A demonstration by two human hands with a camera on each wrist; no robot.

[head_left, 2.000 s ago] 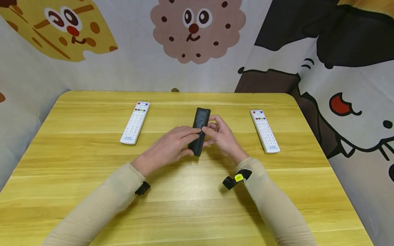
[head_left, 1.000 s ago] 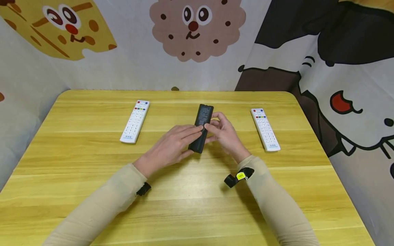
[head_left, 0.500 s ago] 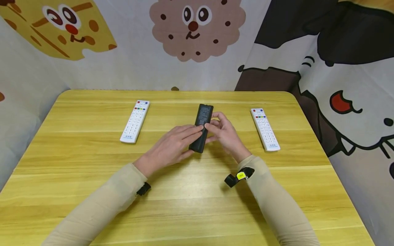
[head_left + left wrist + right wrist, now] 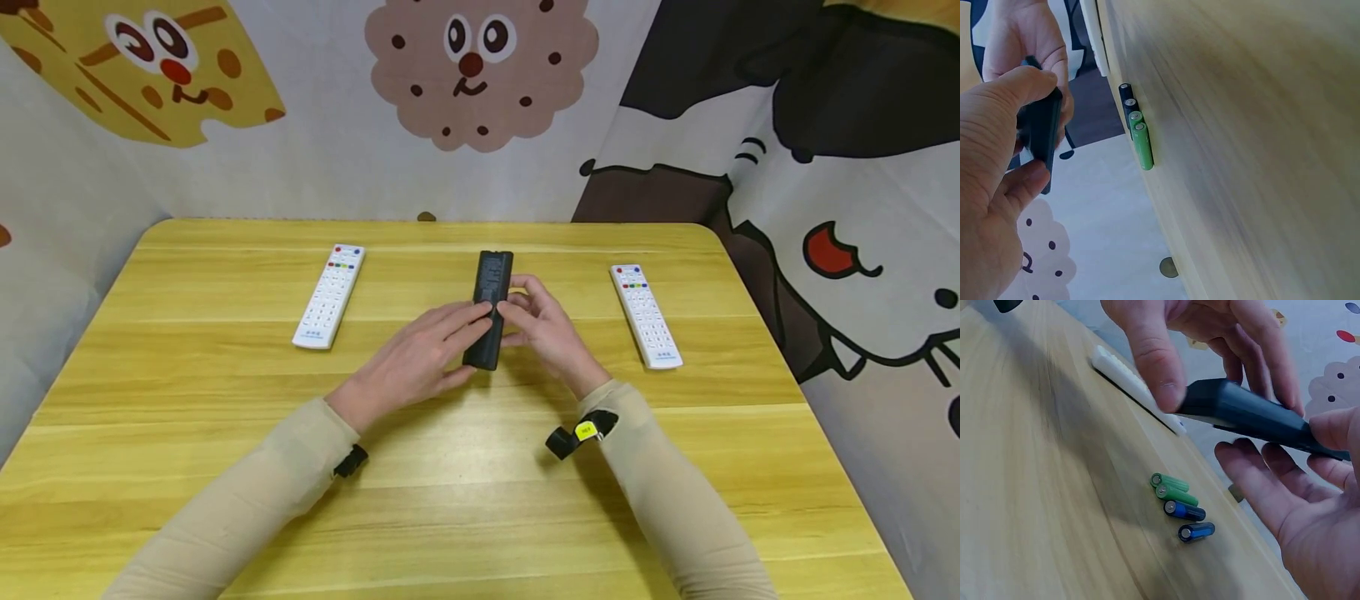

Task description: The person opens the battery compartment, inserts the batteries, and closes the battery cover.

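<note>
A black remote control (image 4: 492, 279) is held above the table with its back up, showing printed text at the far end. My left hand (image 4: 423, 346) grips its near left part, fingertips on the back and thumb at the lower end. From the other side my right hand (image 4: 551, 332) holds it, thumb pressing on the back near the left fingertips and other fingers along the right edge and below. Beneath it on the table lie two green batteries (image 4: 1175, 492) and two blue-and-black batteries (image 4: 1186, 511), side by side; the remote and hands hide them in the head view.
A white remote (image 4: 328, 298) lies button side up on the left of the wooden table (image 4: 450, 508). Another white remote (image 4: 647, 318) lies on the right. Behind the far table edge hangs a cartoon-printed cloth (image 4: 315, 183).
Over two seconds the black remote and both hands have shifted slightly away from me. In the last half second the remote's far end has swung a little left. Both hands keep their hold.
</note>
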